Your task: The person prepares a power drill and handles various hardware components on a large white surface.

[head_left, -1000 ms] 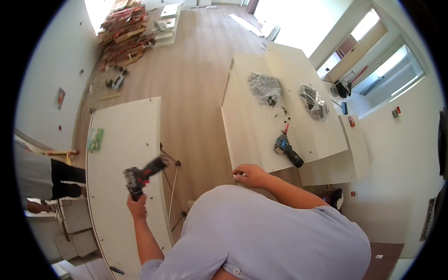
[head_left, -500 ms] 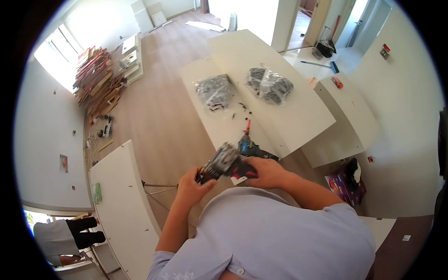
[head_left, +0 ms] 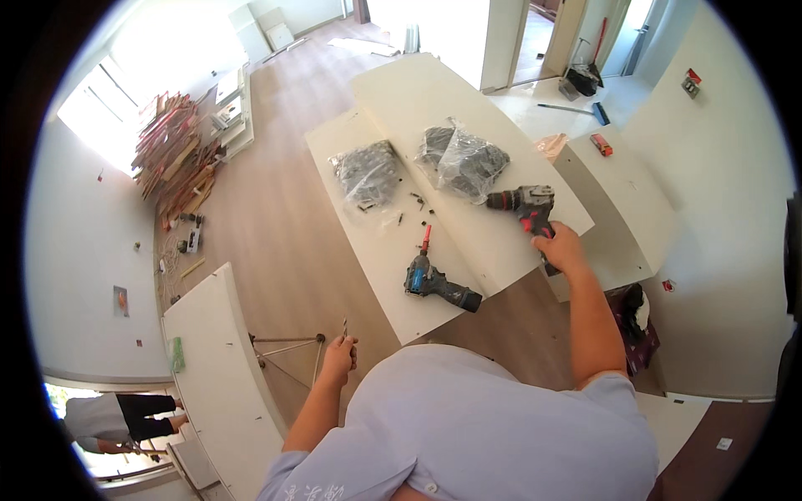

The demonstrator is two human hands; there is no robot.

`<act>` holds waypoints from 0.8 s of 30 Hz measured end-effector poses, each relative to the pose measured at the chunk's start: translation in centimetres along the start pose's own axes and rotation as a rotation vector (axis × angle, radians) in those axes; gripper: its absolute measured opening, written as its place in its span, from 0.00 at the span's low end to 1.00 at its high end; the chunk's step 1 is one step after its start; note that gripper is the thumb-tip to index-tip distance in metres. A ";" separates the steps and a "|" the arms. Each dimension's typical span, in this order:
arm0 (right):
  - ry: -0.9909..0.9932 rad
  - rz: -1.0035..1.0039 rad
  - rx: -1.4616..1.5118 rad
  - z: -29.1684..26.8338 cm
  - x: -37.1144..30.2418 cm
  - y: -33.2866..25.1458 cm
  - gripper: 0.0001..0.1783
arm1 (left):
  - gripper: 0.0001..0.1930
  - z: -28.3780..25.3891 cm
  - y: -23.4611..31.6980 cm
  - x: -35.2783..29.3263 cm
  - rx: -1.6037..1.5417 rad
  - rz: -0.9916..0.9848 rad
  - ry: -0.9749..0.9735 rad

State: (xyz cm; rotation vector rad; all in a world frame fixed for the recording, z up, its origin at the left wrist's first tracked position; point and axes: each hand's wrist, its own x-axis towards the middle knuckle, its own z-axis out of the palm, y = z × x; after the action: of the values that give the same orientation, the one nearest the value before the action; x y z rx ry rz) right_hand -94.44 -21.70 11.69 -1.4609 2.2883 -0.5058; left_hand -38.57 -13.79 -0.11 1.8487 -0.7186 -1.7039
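My right hand [head_left: 562, 249] is wrapped round the grip of a black and red cordless drill [head_left: 530, 203], held over the right part of the white panels. The drill's chuck points left, next to a clear plastic bag of dark parts [head_left: 468, 159]. My left hand [head_left: 339, 359] is closed near my body, left of the panels, with a thin metal drill bit [head_left: 345, 327] sticking up from the fingers. A black and blue impact driver [head_left: 434, 284] with a red tip lies on the white panel [head_left: 413, 321] between my hands.
Another plastic bag of dark parts [head_left: 366, 174] lies on the panel, with small black pieces [head_left: 418, 200] near it. A long white board [head_left: 213, 351] and a metal stand [head_left: 288, 341] are at left. Scrap wood [head_left: 175, 146] is piled by the wall. Another person [head_left: 125, 420] is at lower left.
My hands have moved apart. The drill, held between both hands before, has gone right and away in my right hand. My left hand now shows a drill bit.
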 end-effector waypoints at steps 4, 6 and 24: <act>0.168 -0.030 -0.359 0.4 2.8 -3.2 0.26 | 0.13 -1.5 -2.9 -0.7 -0.044 -0.017 0.053; 0.203 -0.076 -0.239 1.1 4.8 -2.1 0.24 | 0.13 -1.3 -3.7 -0.6 -0.051 -0.016 0.060; 0.189 -0.171 -0.255 1.8 6.1 -1.6 0.29 | 0.30 11.9 8.0 14.0 0.250 0.464 -0.130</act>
State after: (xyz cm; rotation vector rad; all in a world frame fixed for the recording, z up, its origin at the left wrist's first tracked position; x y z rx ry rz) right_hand -94.65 -28.15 10.16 -1.8130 2.4594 -0.4279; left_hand -49.80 -29.47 -5.52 1.5679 -1.3488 -1.4844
